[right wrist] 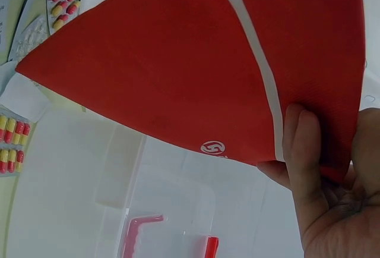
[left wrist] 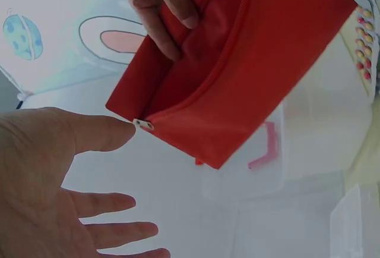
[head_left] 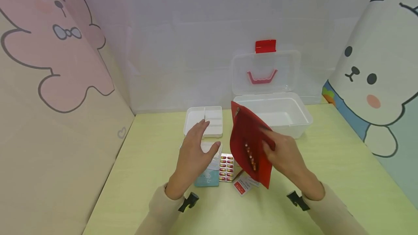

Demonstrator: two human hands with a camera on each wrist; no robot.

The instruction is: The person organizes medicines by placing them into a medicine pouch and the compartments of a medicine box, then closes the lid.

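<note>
My right hand grips a red zippered pouch by one edge, above the table and in front of the clear box. Its mouth gapes, and the left wrist view shows the zipper pull at one corner. In the right wrist view the pouch's outside has a pale stripe and a small white logo. My left hand is held apart from the pouch, fingers spread and holding nothing. Under and beside the hands lie a blister pack of red-and-yellow capsules, a teal packet and a red-and-white sachet.
A white divided tray lies at the back, left of the pouch. Right of it stands a box with its clear lid raised against the pale back sheet. Printed cartoon sheets flank the yellow table.
</note>
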